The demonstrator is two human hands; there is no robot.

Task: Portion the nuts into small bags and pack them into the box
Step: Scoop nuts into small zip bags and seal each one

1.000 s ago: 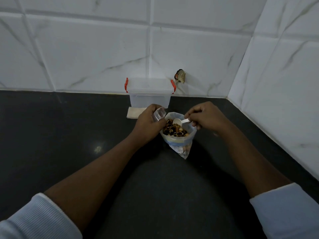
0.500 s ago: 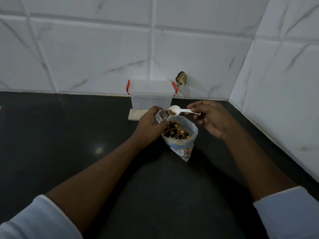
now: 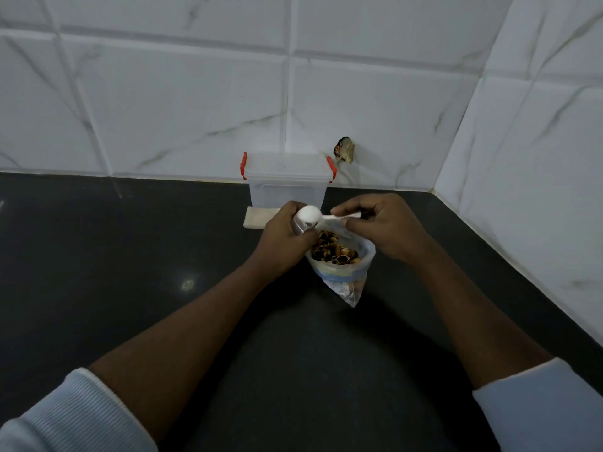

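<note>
A clear plastic bag of nuts stands open on the black counter. My left hand grips a small clear bag beside the big bag's left rim. My right hand pinches the handle of a white plastic spoon. The spoon is turned over, its bowl facing down above the small bag's mouth. A clear plastic box with red latches and its lid on stands behind the hands, against the wall.
A flat pale stack, perhaps more small bags, lies in front of the box on its left. A small brown object hangs on the tiled wall. Tiled walls meet in a corner at the right.
My right hand lifted the spoon out of the nut bag with nuts in it, carried it left and turned it over above the small bag in my left hand.
</note>
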